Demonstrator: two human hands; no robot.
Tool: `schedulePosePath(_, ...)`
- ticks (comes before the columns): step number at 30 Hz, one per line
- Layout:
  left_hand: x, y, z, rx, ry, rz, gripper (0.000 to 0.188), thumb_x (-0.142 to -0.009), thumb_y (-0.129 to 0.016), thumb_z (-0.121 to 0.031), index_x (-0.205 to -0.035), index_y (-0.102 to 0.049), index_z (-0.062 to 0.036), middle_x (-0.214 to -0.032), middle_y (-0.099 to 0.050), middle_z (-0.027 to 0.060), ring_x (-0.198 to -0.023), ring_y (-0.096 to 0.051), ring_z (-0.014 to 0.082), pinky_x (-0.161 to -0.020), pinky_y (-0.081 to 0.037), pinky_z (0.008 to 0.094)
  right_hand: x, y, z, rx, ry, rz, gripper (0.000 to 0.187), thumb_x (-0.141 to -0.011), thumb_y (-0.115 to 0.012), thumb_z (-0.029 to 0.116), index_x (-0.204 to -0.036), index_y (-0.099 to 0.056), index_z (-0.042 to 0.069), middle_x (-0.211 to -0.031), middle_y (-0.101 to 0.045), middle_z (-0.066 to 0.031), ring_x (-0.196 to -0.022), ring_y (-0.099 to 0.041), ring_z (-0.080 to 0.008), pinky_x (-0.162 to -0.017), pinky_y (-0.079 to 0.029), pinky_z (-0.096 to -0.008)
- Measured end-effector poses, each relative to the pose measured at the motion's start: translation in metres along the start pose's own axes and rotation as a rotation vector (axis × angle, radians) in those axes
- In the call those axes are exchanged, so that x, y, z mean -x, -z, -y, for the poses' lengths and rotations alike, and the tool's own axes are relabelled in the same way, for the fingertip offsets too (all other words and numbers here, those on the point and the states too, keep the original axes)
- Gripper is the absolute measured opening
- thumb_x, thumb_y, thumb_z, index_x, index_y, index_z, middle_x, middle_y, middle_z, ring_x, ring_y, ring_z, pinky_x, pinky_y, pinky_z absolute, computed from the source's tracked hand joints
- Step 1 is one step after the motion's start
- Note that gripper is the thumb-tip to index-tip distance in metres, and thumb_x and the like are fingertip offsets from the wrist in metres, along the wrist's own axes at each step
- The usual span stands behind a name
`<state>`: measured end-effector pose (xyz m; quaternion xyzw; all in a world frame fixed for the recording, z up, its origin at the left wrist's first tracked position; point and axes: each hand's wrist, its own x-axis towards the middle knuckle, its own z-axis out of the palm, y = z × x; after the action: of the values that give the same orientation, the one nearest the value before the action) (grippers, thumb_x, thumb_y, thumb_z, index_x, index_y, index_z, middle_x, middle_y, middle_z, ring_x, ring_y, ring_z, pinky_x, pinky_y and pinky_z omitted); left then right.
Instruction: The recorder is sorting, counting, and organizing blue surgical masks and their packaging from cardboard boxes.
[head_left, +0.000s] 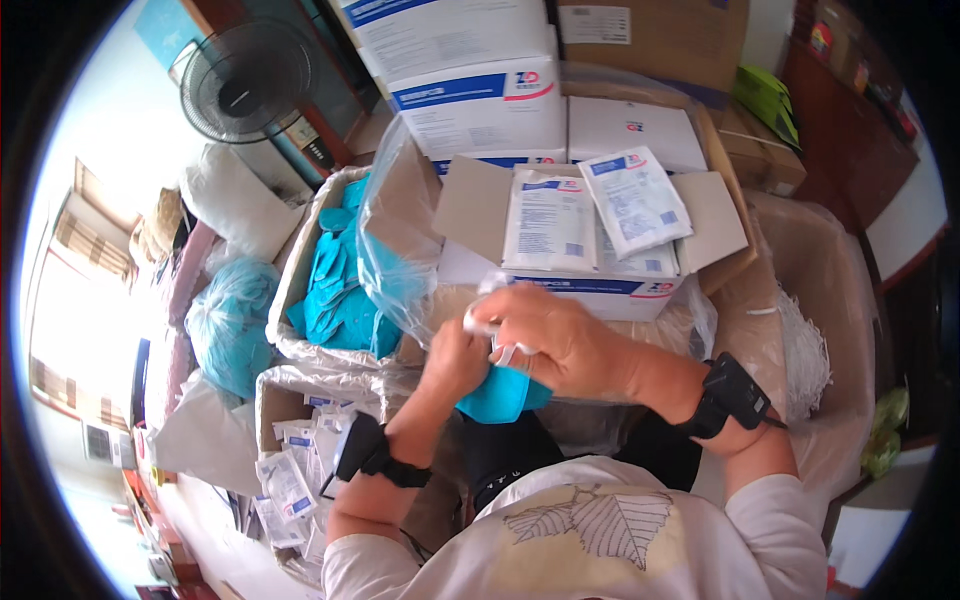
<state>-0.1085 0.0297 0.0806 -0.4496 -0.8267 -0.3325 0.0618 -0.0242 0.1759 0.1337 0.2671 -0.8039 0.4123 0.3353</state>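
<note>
My left hand is closed in front of my lap, pinching the upper end of a teal folded fabric piece, which looks like a face mask. Right beside it, my right hand is curled with its fingers around a white strap; a white bit also shows at the fingertips touching the left hand. The mask hangs below both hands, its upper part hidden by them. Just beyond them stands an open white carton holding flat white packets, one packet lying tilted on top.
At the left, a plastic-lined box holds teal mask pieces. Below it, another box contains small white packets. White cords hang at the right. Stacked cartons and a fan stand behind.
</note>
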Motion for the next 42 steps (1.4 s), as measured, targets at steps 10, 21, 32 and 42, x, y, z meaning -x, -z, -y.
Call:
schedulePosePath(10,0.057,0.059,0.173,0.028,0.752,-0.567,0.050,-0.092,-0.026,-0.033,-0.106,-0.049,0.0090,-0.091,-0.055,0.0285,-0.084,-0.053,0.0378,-0.073,-0.041,0.0414,0.007,-0.051,0.076,-0.751,-0.045,0.480,0.016,-0.083,-0.047,0.018,-0.081,-0.053,0.004,-0.071,-0.053,-0.0100,-0.063,-0.054,-0.0237,-0.058,-0.044,-0.0318)
schedulePosePath(21,0.013,0.075,0.293,1.139,1.114,-1.077,0.077,-0.083,-0.023,-0.062,-0.126,-0.036,0.0004,-0.125,-0.042,0.0146,-0.115,-0.040,0.0298,-0.098,-0.030,0.0404,0.103,0.204,0.040,0.356,-0.757,-0.708,0.016,-0.087,-0.040,0.019,-0.080,-0.045,0.006,-0.072,-0.044,-0.0005,-0.061,-0.040,-0.0051,-0.053,-0.034,-0.0187)
schedulePosePath(32,-0.001,0.044,0.315,-0.171,0.991,-0.987,0.054,-0.079,-0.051,-0.031,-0.121,-0.041,0.0021,-0.116,-0.048,0.0200,-0.107,-0.045,0.0326,-0.092,-0.034,0.0391,0.131,0.309,-0.023,0.848,-1.225,-0.145,0.026,-0.082,-0.054,0.025,-0.090,-0.058,0.000,-0.080,-0.060,-0.0080,-0.075,-0.054,-0.0151,-0.070,-0.043,-0.0287)
schedulePosePath(42,-0.062,-0.020,0.015,0.255,-0.172,-0.126,0.033,-0.076,-0.055,-0.003,-0.109,-0.053,-0.0048,-0.118,-0.048,0.0149,-0.111,-0.044,0.0298,-0.094,-0.032,0.0374,0.048,0.171,-0.154,0.717,-1.177,0.085,0.042,-0.077,-0.059,0.030,-0.097,-0.056,-0.006,-0.093,-0.060,-0.0207,-0.080,-0.060,-0.0284,-0.069,-0.047,-0.0367)
